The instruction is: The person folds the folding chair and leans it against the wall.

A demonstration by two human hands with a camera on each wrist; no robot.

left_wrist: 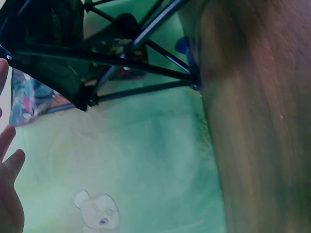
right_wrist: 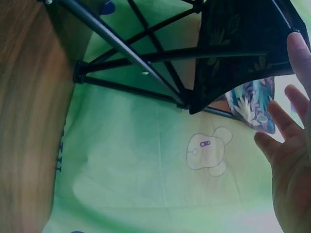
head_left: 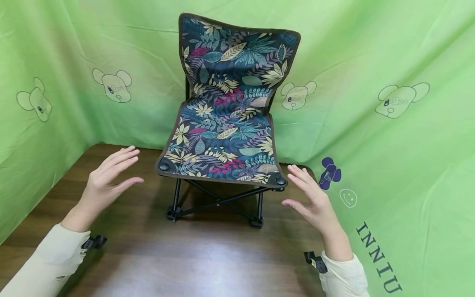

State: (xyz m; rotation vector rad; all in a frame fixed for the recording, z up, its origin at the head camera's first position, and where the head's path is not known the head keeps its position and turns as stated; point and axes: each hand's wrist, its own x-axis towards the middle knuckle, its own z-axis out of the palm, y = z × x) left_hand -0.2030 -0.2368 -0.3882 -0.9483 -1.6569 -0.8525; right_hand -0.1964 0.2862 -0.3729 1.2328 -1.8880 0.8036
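Note:
A folding chair [head_left: 222, 136] with leaf-patterned fabric and crossed black legs stands unfolded on the wooden table, its seat facing me. To its left, my left hand [head_left: 111, 177] hovers with fingers extended and thumb apart, touching nothing. My right hand [head_left: 309, 196] is held near the seat's front right corner, fingers straight; a small gap seems to lie between them. From the left wrist view, the black leg frame [left_wrist: 121, 63] shows from below, with my left fingers at the edge. Likewise the right wrist view has the crossed legs [right_wrist: 141, 63] and my right hand [right_wrist: 291, 170].
Green cloth [head_left: 141, 37] with printed bear heads hangs behind and on both sides of the chair. The brown wooden tabletop [head_left: 208, 260] lies under the chair and stretches toward me. A black wrist mount [head_left: 94, 242] sits on the left sleeve, another [head_left: 315, 262] on the right.

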